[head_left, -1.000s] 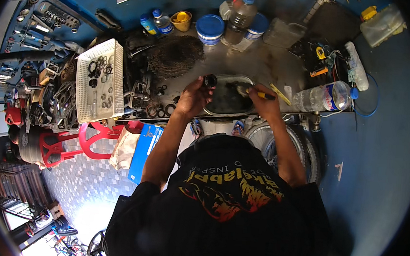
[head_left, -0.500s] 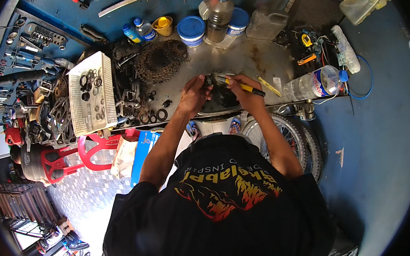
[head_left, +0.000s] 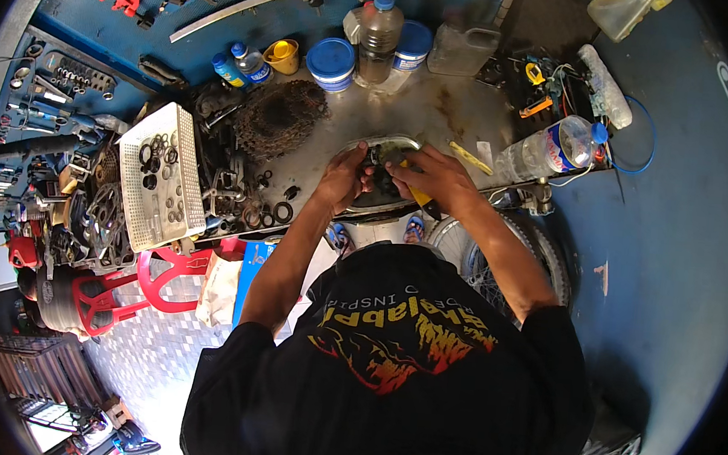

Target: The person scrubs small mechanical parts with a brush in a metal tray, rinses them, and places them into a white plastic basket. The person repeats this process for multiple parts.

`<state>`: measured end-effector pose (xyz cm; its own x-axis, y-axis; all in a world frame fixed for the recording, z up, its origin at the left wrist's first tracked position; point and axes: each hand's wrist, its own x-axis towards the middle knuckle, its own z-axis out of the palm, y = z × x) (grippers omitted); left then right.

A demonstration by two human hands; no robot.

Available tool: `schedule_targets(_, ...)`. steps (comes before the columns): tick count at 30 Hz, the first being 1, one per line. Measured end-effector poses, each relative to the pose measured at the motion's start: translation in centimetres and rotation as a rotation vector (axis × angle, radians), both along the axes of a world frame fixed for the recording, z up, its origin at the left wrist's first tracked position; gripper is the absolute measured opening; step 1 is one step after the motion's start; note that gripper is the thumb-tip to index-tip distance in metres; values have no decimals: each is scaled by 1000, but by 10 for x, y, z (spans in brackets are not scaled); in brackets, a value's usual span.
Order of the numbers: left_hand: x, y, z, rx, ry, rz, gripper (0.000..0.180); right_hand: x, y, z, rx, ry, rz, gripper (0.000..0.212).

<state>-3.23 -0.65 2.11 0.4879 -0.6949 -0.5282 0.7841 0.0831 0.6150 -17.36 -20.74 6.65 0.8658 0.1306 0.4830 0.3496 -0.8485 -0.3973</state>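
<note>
Above a metal tray (head_left: 403, 140) with dark contents, my left hand (head_left: 342, 179) is closed around a small dark metal part (head_left: 376, 155), mostly hidden by the fingers. My right hand (head_left: 438, 180) grips a slim tool with a yellow-and-black handle (head_left: 420, 197). Its handle slants down toward the bench's front edge, and its working end is at or close to the small part, too hidden to make out. A yellow pen-like stick (head_left: 470, 157) lies on the bench just right of my right hand.
Left of my hands are a greasy heap of chain (head_left: 283, 118), loose black rings (head_left: 282, 212) and a white basket (head_left: 131, 196) of small parts. Blue-lidded tubs (head_left: 331, 61) and bottles line the back. A clear bottle (head_left: 554, 148) lies at right; bicycle wheels (head_left: 561, 281) stand below the edge.
My right hand has tilted the tool from nearly level to a slant, its handle end now lower and nearer me. The left hand keeps hold of the small part; the view has shifted slightly.
</note>
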Motion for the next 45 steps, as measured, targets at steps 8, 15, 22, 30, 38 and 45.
schedule_targets(8,14,1,3,48,-586,-123,36,36,-5,-7,997,777,-389,19)
schedule_targets(15,18,5,-17,-150,-607,-179,40,34,-3,-42,2216,804,-434,27)
schedule_targets(22,21,9,-24,-176,-742,-203,40,21,-8,-26,1934,859,-394,27)
schedule_targets(30,24,13,-35,-85,-345,-111,45,5,-16,3,627,297,-43,24)
schedule_targets(38,3,5,-32,46,-369,-11,58,-4,0,-33,724,520,-469,25)
schedule_targets(45,-1,-4,-28,318,-898,-62,38,21,17,-22,861,320,-278,17)
